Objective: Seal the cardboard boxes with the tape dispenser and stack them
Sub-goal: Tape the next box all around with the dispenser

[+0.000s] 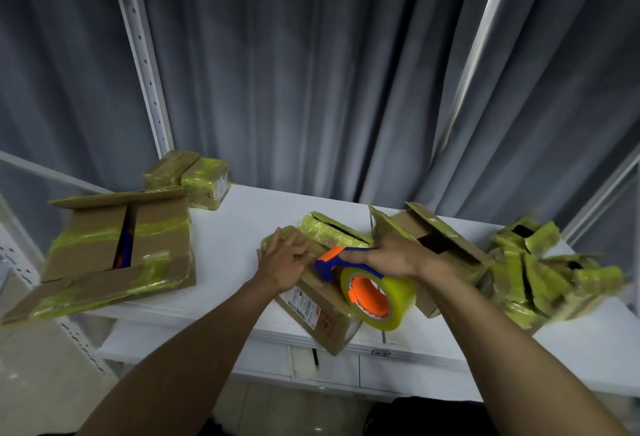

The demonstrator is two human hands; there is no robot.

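Note:
A cardboard box (320,311) with a shipping label lies at the front edge of the white table (235,227). My left hand (285,259) presses flat on its top, fingers spread. My right hand (391,255) grips the blue and orange tape dispenser (360,279), which carries a roll of yellowish clear tape (384,300). The dispenser's front end rests on the box top, just right of my left hand.
A large box (121,245) with open flaps lies at the left on a white rack. Two taped boxes (188,177) stand at the back left. Open boxes (429,245) and several tape-covered ones (540,269) crowd the right side. Grey curtains hang behind.

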